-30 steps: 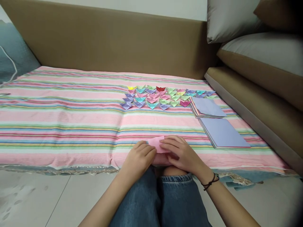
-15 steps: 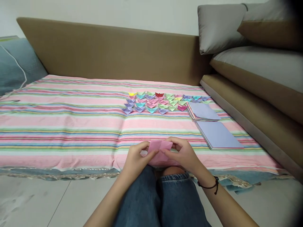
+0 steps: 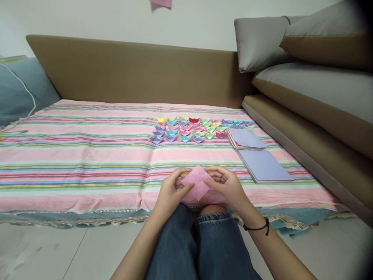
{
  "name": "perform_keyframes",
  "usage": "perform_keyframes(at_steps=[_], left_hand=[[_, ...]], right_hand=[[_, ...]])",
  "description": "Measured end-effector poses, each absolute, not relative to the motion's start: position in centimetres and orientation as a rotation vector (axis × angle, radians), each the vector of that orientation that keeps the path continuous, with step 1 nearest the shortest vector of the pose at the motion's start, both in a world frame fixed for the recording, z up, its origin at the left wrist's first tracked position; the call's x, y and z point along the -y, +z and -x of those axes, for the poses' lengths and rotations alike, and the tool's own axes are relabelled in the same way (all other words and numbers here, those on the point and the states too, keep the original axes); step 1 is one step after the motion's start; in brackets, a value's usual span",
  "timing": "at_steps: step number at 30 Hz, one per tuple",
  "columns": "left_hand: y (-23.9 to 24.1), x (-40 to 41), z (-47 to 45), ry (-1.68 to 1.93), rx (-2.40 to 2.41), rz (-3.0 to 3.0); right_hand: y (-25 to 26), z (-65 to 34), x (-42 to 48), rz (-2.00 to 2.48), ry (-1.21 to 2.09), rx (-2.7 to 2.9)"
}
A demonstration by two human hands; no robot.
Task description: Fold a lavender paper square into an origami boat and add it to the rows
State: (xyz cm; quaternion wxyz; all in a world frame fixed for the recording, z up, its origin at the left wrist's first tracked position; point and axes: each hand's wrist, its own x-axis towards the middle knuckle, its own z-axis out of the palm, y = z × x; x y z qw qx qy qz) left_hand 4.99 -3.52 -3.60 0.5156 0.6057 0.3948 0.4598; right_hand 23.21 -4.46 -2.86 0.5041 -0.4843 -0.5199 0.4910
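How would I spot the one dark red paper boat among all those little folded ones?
Start at the pink striped sheet over the low couch and find the cluster of small paper boats beyond the person's hands, just left of the two stacks of lilac paper. The dark red boat sits in the back row, near its middle. Its neighbours are pale pastels; it alone is deep red.

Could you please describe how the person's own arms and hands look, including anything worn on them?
Both forearms are bare, with no sleeves in view. The left hand wears nothing. The right hand has a thin black cord bracelet at the wrist. No rings or gloves show.
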Motion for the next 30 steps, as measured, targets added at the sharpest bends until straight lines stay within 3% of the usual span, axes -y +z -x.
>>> perform_keyframes(at_steps=[3,6,10,15,30], left_hand=[[-4.1,2.4,-5.0,1.164,-0.997,-1.614],[-4.6,1.3,-4.5,1.238,-0.985,-1.914],[-5.7,0.8,-3.1,1.065,-0.904,-2.332],[-6.8,1.5,-1.6,0.779,-0.871,-2.506],[-6.5,1.5,-3.2,0.872,-1.162,-2.374]], right_hand=[[-3.1,-23.5,3.8,1.151,1.066,1.378],[-3.8,-23.9,3.0,1.059,0.717,1.621],[-6.0,-24.8,2.8,0.918,0.384,1.917],[-7.9,-26.2,3.9,0.955,0.390,2.135],[-7.3,-26.2,2.4,1.137,0.486,2.016]])
